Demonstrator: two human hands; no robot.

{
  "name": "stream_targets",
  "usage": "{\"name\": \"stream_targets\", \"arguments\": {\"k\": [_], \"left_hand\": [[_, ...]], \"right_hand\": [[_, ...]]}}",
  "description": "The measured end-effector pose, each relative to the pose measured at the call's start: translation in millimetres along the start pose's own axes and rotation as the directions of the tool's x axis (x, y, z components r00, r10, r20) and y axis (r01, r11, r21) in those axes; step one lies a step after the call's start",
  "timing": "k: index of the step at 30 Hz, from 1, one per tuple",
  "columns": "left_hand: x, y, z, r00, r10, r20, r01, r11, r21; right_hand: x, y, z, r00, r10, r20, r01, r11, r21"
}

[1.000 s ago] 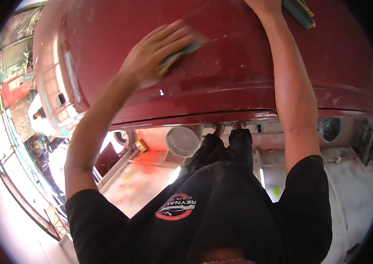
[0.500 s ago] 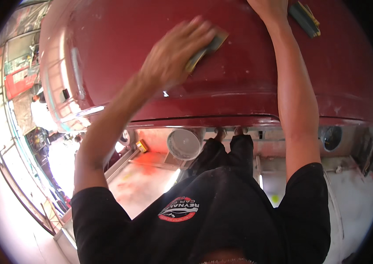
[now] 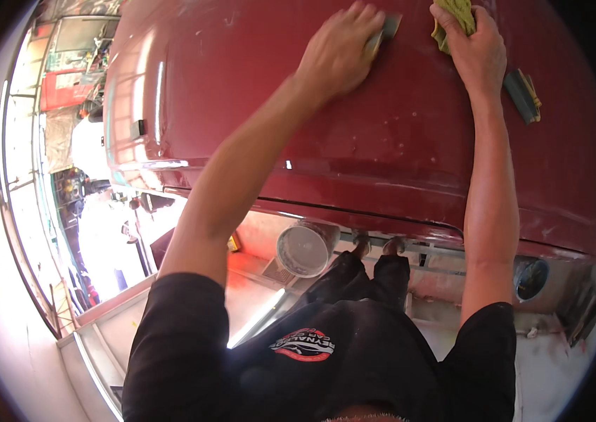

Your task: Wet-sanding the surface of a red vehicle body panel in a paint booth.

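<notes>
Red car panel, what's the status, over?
Left hand holding grey pad on red car panel. Right hand gripping yellow-green cloth. Second pad lying on panel, just right of that hand.

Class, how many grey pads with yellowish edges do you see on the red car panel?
2: one pad under the left hand, the other pad lying on the red car panel beside the right hand. More could be hidden beneath the hands.

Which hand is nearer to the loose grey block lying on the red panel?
Right. The right hand, gripping a yellow cloth, is just left of the loose grey block; the left hand is farther left, holding another grey block.
</notes>
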State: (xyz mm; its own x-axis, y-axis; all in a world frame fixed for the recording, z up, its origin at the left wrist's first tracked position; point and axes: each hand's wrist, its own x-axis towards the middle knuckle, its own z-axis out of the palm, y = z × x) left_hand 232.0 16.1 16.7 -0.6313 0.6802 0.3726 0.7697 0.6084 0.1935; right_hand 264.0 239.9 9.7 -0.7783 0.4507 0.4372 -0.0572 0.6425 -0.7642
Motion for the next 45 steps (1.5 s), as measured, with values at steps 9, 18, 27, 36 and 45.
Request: {"name": "stream_targets", "arguments": {"k": [9,18,27,36,45], "left_hand": [[-43,-43,-15,0.997,-0.082,-0.014,0.083,0.981,0.175],[28,-113,22,0.989,-0.123,-0.083,0.139,0.962,0.235],[-12,-98,-19,0.989,-0.112,-0.092,0.128,0.972,0.195],[62,-152,34,0.99,-0.14,-0.019,0.139,0.939,0.314],[73,-132,-2,0.991,-0.125,-0.056,0.13,0.985,0.111]], "right_hand": [[6,17,5,0.996,-0.09,0.004,0.09,0.992,-0.09],[0,20,14,0.995,0.045,0.094,-0.042,0.998,-0.038],[4,2,5,0.998,0.031,0.058,-0.026,0.996,-0.087],[-1,22,4,0.995,0.058,0.084,-0.054,0.997,-0.056],[1,-2,6,0.999,0.031,0.026,-0.029,0.997,-0.075]]}}
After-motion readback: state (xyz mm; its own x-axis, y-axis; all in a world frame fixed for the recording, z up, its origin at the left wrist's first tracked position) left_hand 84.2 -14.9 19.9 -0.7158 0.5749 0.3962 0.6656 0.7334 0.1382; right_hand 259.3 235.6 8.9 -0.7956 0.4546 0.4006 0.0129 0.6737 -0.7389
